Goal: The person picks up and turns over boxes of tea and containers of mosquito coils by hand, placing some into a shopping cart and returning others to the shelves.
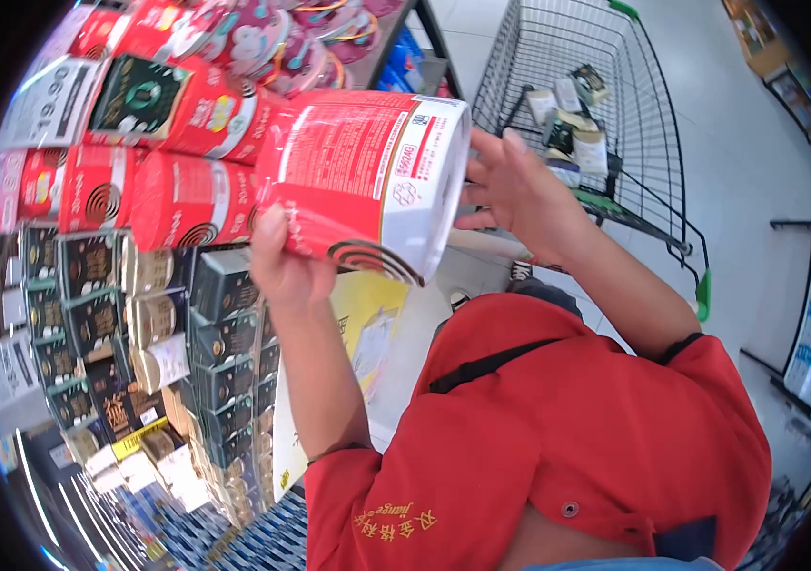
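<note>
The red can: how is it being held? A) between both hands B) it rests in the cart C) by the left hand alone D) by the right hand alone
A: the left hand grips the side of the red can while the right hand presses its white end, well clear of the cart.

**Readable text on the shelf tag, the tin and the shirt**

A white price tag (pixel 49 105) at the upper left of the shelf shows the number "19.90". The red round tin (pixel 367 181) carries dense white print on its side and a white label (pixel 405 162) near its rim with red characters, but these are too small to read. On the hem of the red shirt (pixel 558 428), yellow embroidery (pixel 396 521) shows Chinese characters and the word "jinge", seen upside down. Boxes on the shelf have print which is not legible.
</note>
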Demonstrator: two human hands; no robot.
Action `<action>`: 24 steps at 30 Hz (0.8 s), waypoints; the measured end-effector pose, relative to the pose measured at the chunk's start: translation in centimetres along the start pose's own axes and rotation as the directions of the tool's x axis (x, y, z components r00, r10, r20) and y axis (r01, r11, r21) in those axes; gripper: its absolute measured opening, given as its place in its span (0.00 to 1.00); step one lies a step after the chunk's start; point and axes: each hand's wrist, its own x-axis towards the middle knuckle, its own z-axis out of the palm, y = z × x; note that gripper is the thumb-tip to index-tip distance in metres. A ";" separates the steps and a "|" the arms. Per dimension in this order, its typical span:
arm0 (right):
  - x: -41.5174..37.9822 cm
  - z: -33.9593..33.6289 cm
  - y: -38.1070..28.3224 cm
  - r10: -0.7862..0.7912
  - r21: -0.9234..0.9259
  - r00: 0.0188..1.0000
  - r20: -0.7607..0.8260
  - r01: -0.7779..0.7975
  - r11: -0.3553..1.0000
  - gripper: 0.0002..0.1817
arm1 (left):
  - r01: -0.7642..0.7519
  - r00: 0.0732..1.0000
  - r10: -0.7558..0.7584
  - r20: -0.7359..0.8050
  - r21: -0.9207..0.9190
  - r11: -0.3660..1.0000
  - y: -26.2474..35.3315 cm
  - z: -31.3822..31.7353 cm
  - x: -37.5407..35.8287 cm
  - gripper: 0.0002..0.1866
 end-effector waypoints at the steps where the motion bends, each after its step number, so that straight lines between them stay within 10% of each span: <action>1: -0.6 0.0 0.2 -0.003 -0.071 1.000 -0.031 0.000 0.997 0.46 | 0.067 0.998 -0.065 0.028 -0.075 0.995 -1.6 -1.6 0.5 0.26; 10: -4.7 -2.3 0.0 -0.109 -0.457 0.990 -0.088 0.057 0.888 0.49 | 0.315 0.943 -0.332 -0.029 -0.256 0.914 -9.5 -4.4 2.0 0.30; 18: -4.5 -3.2 2.7 -0.003 -0.093 0.922 -0.388 -0.036 0.995 0.54 | 0.126 0.992 -0.121 -0.034 0.195 0.973 -8.3 -0.3 1.7 0.31; 21: -4.1 -4.1 2.8 0.021 0.133 0.996 -0.089 -0.009 0.991 0.51 | -0.167 0.976 -0.018 0.217 0.799 0.578 -8.6 2.2 1.4 0.38; 22: -3.9 -3.9 2.7 0.019 0.134 0.996 -0.093 -0.006 0.991 0.51 | -0.425 0.903 0.019 0.429 0.885 0.189 -8.6 2.9 1.3 0.40; 24: -3.6 -3.5 2.5 -0.066 0.124 0.973 -0.221 0.095 0.988 0.55 | -0.508 0.861 0.063 0.505 0.861 0.041 -9.4 3.5 0.9 0.40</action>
